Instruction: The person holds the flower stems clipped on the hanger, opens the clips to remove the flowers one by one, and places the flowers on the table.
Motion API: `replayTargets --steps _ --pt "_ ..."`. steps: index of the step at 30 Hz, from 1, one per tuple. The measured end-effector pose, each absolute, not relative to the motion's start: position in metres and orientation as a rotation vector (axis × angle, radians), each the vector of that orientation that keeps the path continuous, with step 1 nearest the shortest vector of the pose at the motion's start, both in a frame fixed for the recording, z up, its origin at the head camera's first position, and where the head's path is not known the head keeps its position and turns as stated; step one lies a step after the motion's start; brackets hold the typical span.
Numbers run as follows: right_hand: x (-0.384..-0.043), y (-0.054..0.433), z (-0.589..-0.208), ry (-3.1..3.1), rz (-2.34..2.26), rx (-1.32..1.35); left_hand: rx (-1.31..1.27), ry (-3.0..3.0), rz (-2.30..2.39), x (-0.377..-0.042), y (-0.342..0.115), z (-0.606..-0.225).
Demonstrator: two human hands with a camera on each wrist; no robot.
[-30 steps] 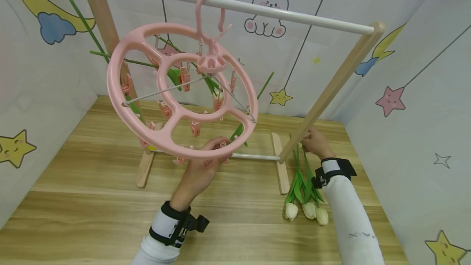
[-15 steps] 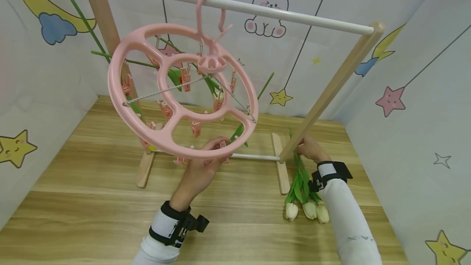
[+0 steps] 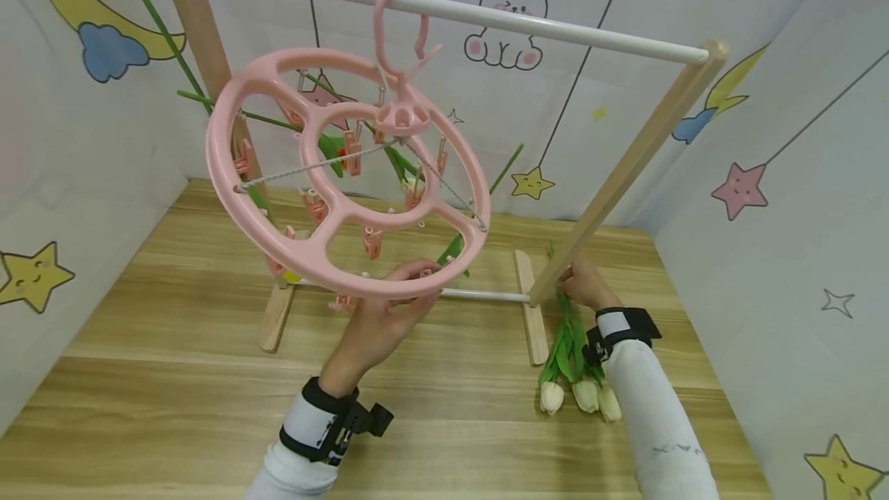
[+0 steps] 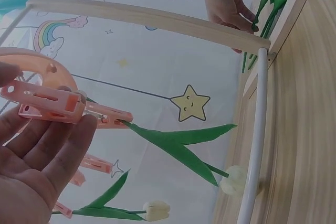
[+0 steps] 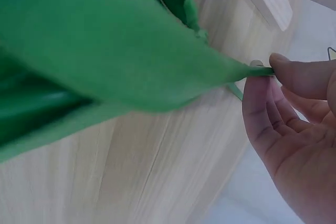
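Note:
A round pink clip hanger [image 3: 312, 259] hangs by its hook from a white rod, tilted. My left hand [image 3: 378, 324] is at its near rim. In the left wrist view, the thumb and fingers hold a pink clip [image 4: 44, 98] there. Just beyond, another clip grips a white tulip by its green stem [image 4: 178, 148]. My right hand [image 3: 586, 284] is beside the rack's right post. In the right wrist view, thumb and forefinger pinch the thin end of a tulip's green stem [image 5: 257, 70]. Several white tulips [image 3: 586, 396] lie below that hand, blooms toward me.
The wooden rack has a white top rod [image 3: 542, 21], a right post [image 3: 625, 168] and a lower rod [image 3: 486, 295]. More tulips hang from the hanger, their stems [image 3: 167, 37] sticking out left. Patterned walls enclose the wooden table [image 3: 430, 438].
Over the last second my right hand has moved slightly left, toward the post, and in against the tulip stems. My left hand stays at the hanger's rim.

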State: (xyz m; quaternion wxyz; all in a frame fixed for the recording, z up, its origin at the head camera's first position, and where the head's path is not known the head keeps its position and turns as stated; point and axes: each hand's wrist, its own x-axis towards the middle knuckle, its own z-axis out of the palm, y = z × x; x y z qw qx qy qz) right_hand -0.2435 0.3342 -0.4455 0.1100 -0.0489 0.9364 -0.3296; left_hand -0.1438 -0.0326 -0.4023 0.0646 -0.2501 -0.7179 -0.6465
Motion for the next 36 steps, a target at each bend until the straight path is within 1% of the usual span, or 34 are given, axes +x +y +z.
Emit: replayTargets --steps 8,13,16,20,27,31,36 --pt "-0.242 0.334 -0.449 2.744 -0.872 -0.15 -0.838 -2.149 -1.973 -0.142 -0.034 -0.402" --pt "-0.238 0.34 -0.451 2.737 -0.926 -0.116 -0.919 -2.11 -1.963 -0.142 -0.033 -0.401" --pt "-0.233 0.345 -0.445 2.725 -0.962 -0.114 -0.959 -2.086 -1.939 -0.142 -0.033 -0.4" --pt "-0.227 0.349 -0.427 2.671 -0.918 -0.15 -0.985 -2.077 -1.919 -0.141 -0.034 -0.399" --pt "-0.215 0.343 -0.386 2.316 -0.626 -0.223 -0.994 -2.083 -1.925 -0.14 -0.033 -0.397" --pt "-0.211 0.327 -0.377 2.147 -0.499 -0.312 -1.006 -2.075 -1.921 -0.139 -0.032 -0.396" --pt "-0.205 0.293 -0.362 2.156 -0.538 -0.391 -1.045 -2.049 -1.909 -0.139 -0.031 -0.396"
